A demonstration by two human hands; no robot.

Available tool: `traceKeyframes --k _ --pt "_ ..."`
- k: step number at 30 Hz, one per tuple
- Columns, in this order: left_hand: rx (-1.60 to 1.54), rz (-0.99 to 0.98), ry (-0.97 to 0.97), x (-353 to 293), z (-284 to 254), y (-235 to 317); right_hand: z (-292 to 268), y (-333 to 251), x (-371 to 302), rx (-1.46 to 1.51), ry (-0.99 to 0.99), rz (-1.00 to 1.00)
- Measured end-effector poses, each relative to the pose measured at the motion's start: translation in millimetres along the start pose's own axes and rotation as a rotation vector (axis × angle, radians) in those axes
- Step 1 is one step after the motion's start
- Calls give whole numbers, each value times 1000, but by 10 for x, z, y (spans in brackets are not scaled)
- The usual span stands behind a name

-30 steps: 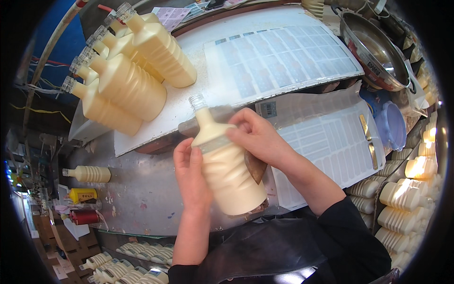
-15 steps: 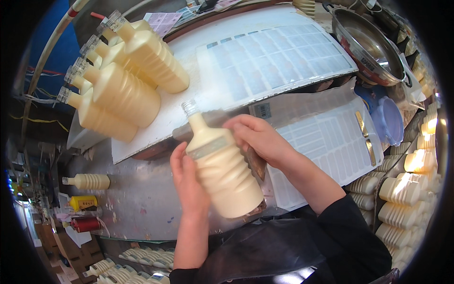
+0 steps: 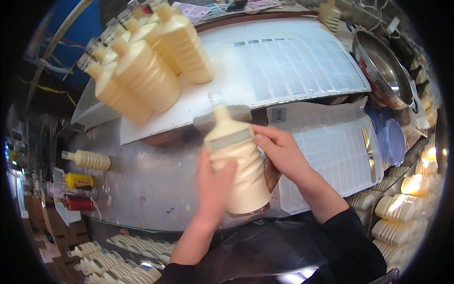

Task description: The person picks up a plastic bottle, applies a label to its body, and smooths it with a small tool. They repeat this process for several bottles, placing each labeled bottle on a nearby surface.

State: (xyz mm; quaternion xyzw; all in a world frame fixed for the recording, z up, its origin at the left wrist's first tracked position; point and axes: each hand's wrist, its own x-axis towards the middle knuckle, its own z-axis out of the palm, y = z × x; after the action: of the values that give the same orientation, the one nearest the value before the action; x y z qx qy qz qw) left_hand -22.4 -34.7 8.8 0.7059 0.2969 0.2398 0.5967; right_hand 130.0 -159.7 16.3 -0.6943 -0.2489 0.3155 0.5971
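A cream plastic bottle [image 3: 241, 182] with a ribbed body and a clear threaded neck leans in front of me on a brown block [image 3: 271, 176], which is mostly hidden. Across its shoulder lies a grey-green label strip [image 3: 230, 140]. My left hand [image 3: 213, 184], smeared by motion, is wrapped round the bottle's left side with the thumb over the front. At the right end of the strip, my right hand [image 3: 280, 147] pinches the bottle's shoulder between thumb and forefinger. Whether the label edge is between those fingers is too small to tell.
Several cream bottles [image 3: 149, 75] stand on the white board [image 3: 222, 47] at far left. Label sheets [image 3: 326, 142] lie to the right, beside a metal pan [image 3: 383, 61] and a purple basin [image 3: 392, 142]. One bottle [image 3: 90, 160] lies on the left; racks of bottles [image 3: 397, 208] flank me.
My left thumb has come over the bottle's front. My right hand has closed in on the strip's right end. The whole view has shifted, so everything sits differently in the picture.
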Motion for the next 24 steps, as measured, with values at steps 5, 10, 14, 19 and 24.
traceKeyframes --k 5,10,14,19,24 --pt "3 43 59 13 -44 -62 44 22 46 128 -11 25" --pt "-357 -114 71 177 -137 60 79 -67 144 125 -22 46" --pt "-489 -187 56 288 -121 -31 133 73 235 117 -26 28" --pt "-503 -140 85 323 -51 -95 146 23 226 175 -27 72" --pt "-501 -124 105 351 -31 -157 147 78 242 225 -40 83"
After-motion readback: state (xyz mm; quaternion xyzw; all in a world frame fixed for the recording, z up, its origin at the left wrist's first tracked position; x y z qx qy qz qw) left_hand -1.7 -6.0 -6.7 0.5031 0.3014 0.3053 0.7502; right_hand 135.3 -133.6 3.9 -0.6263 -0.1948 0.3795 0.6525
